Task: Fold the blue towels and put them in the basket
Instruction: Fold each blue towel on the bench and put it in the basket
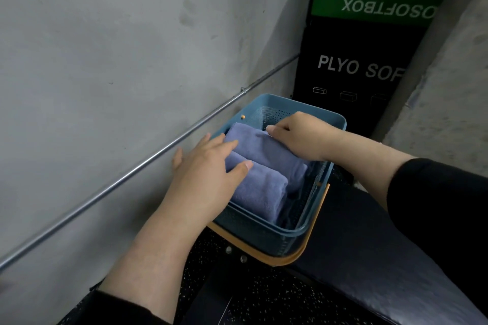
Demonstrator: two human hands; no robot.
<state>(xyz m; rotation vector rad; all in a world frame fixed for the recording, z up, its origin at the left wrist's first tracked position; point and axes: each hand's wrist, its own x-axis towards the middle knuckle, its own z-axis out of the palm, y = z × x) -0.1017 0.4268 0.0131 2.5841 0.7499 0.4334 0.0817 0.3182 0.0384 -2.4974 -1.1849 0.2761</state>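
Towels: two folded blue towels (264, 174) lie inside the basket (311, 229), frame centre, long axes running upper left to lower right.
Left hand (208, 166): flat, fingers straight, pressing the nearer towel.
Right hand (295, 134): fingers curled, pinching the farther towel's upper edge.

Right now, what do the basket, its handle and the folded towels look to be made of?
Blue perforated basket: likely moulded plastic with a matte finish, going by its smooth rim and regular holes. Curved tan handle: wood or wood-look plastic; unclear. Folded blue towels: soft napped cloth, maybe terry or microfibre, with a fuzzy surface.
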